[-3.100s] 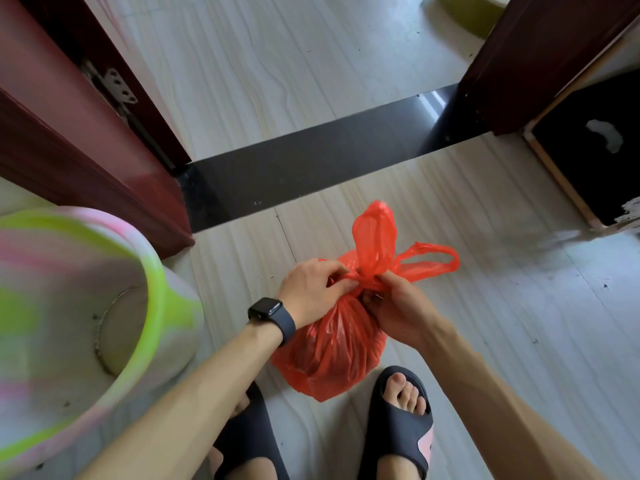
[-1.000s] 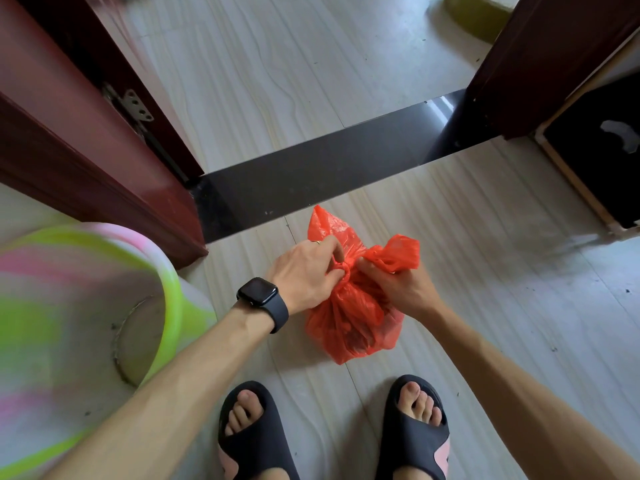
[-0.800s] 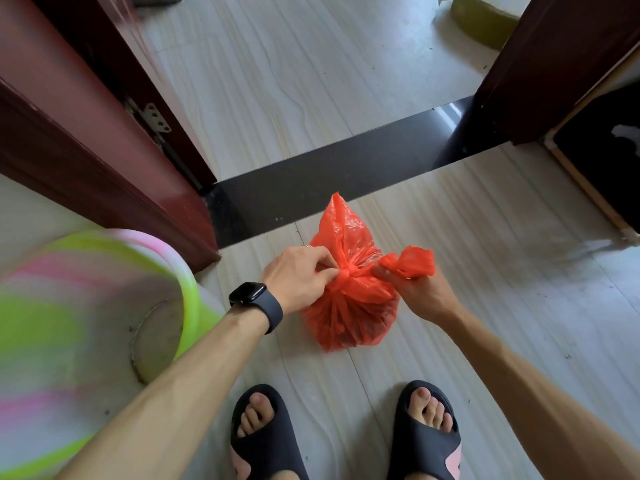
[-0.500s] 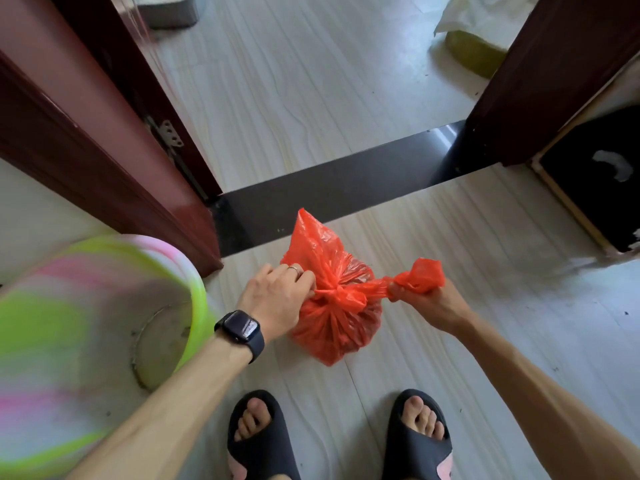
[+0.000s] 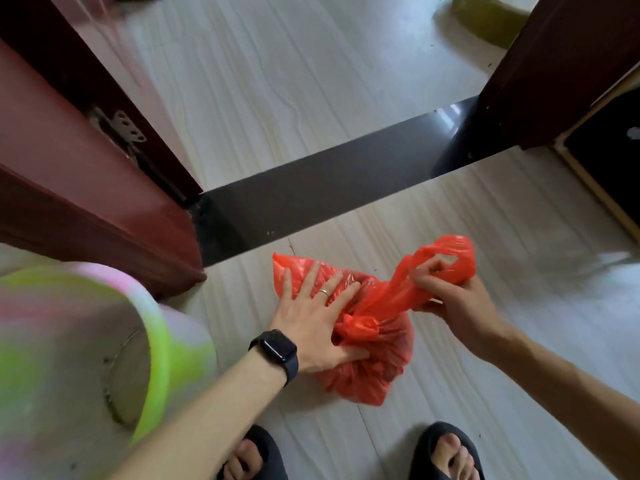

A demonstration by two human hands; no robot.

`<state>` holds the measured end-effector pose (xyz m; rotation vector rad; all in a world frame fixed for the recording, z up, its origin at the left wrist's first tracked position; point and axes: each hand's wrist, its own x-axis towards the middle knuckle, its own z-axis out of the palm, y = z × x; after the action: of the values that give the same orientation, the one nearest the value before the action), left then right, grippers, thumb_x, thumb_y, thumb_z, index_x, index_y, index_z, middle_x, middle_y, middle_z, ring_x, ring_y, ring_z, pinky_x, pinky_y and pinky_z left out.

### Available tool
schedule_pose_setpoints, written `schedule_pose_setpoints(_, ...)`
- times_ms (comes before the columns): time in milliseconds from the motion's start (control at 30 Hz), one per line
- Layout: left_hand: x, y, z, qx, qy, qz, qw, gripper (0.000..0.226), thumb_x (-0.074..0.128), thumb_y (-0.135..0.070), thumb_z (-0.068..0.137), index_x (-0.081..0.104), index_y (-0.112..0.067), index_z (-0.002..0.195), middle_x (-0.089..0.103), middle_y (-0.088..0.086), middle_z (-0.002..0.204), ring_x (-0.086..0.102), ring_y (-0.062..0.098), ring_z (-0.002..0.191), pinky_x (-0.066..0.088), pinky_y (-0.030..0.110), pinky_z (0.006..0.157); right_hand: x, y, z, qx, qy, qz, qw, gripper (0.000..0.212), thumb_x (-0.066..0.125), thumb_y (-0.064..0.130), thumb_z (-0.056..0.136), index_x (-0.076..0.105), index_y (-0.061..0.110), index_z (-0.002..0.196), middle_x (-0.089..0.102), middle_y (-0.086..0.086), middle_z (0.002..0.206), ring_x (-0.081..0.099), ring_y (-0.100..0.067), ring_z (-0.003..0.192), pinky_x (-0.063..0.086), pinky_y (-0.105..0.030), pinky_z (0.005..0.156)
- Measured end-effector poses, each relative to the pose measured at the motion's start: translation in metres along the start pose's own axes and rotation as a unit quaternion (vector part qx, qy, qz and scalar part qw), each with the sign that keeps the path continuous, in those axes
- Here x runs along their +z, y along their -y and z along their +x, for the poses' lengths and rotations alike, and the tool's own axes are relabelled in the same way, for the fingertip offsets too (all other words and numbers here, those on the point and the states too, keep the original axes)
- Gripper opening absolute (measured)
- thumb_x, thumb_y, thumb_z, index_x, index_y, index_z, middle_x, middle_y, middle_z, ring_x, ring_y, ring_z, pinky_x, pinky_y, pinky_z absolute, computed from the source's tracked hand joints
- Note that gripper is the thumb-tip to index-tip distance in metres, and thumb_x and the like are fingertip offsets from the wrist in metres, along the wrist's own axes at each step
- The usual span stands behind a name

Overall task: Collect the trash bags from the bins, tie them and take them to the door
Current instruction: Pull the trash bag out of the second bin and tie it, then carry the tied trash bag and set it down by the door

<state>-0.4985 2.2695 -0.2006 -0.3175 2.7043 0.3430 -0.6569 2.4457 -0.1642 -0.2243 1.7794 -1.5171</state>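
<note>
A red plastic trash bag (image 5: 374, 372) sits on the pale floor in front of my feet, knotted at its neck. My left hand (image 5: 311, 317), with a ring and a black watch on the wrist, lies spread flat over the bag's left side, thumb under the knot. My right hand (image 5: 446, 299) grips the bag's loose handle end, stretched up and to the right. An empty green-and-pink bin (image 5: 79, 368) stands at the left, its inside bare. The doorway with its dark threshold (image 5: 329, 188) is just beyond the bag.
A dark red door (image 5: 79, 168) with a metal hinge stands open at the left, and a door frame post (image 5: 571, 64) rises at the right. A black panel with a wooden edge (image 5: 609, 168) is at the far right. My feet wear black sandals (image 5: 446, 452).
My left hand has let go of its handle end and now presses flat on the bag. My right hand has pulled its end further right and up, tightening the knot.
</note>
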Motion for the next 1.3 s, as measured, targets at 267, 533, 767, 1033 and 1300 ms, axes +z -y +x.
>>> schedule_pose_setpoints(267, 0.007, -0.008, 0.008, -0.100, 0.140, -0.022, 0.985, 0.103, 0.036, -0.088, 0.072, -0.029, -0.050, 0.142, -0.022, -0.010, 0.161, -0.017, 0.032, 0.149, 0.004, 0.072, 0.110, 0.013, 0.034, -0.006, 0.111, -0.069, 0.092, 0.987, 0.040, 0.049, 0.007, 0.093, 0.068, 0.019, 0.060, 0.053, -0.002, 0.062, 0.054, -0.016, 0.063, 0.049, -0.034, 0.067)
schedule_pose_setpoints(533, -0.199, -0.091, -0.036, -0.062, 0.241, 0.083, 0.965, 0.053, 0.050, -0.045, 0.091, 0.042, -0.022, 0.138, 0.050, 0.010, 0.139, 0.045, 0.032, 0.128, 0.032, 0.049, 0.103, 0.007, 0.163, -0.110, 0.215, -0.035, -0.110, 0.970, 0.022, 0.055, 0.015, 0.089, 0.063, 0.016, 0.069, 0.058, 0.009, 0.062, 0.054, -0.005, 0.059, 0.041, -0.013, 0.054)
schedule_pose_setpoints(767, -0.426, -0.226, -0.096, 0.014, 0.215, 0.094, 0.972, 0.054, 0.039, -0.038, 0.092, 0.038, -0.025, 0.144, 0.055, 0.005, 0.138, 0.052, 0.032, 0.125, 0.023, 0.059, 0.111, -0.086, 0.347, -0.265, 0.274, -0.113, -0.036, 0.954, 0.027, 0.063, 0.028, 0.076, 0.070, 0.004, 0.087, 0.067, -0.002, 0.075, 0.062, -0.020, 0.073, 0.056, -0.046, 0.080)
schedule_pose_setpoints(1033, -0.647, -0.458, -0.162, 0.242, 0.101, 0.151, 0.953, 0.044, 0.040, -0.043, 0.093, 0.051, -0.030, 0.134, 0.052, 0.000, 0.140, 0.049, 0.026, 0.127, 0.017, 0.058, 0.114, -0.247, 0.564, -0.487, 0.192, -0.287, -0.017, 0.938, 0.022, 0.067, 0.034, 0.080, 0.078, 0.019, 0.091, 0.076, -0.001, 0.090, 0.068, -0.018, 0.088, 0.055, -0.037, 0.085)
schedule_pose_setpoints(1300, -0.727, -0.721, -0.166, 0.410, -0.030, 0.177, 0.894, 0.042, 0.043, -0.043, 0.092, 0.052, -0.032, 0.132, 0.052, -0.006, 0.140, 0.045, 0.020, 0.131, 0.021, 0.052, 0.110, -0.413, 0.624, -0.671, 0.038, -0.472, 0.057, 0.879, 0.022, 0.062, 0.028, 0.093, 0.076, 0.012, 0.097, 0.076, -0.008, 0.101, 0.068, -0.016, 0.093, 0.051, -0.027, 0.075)
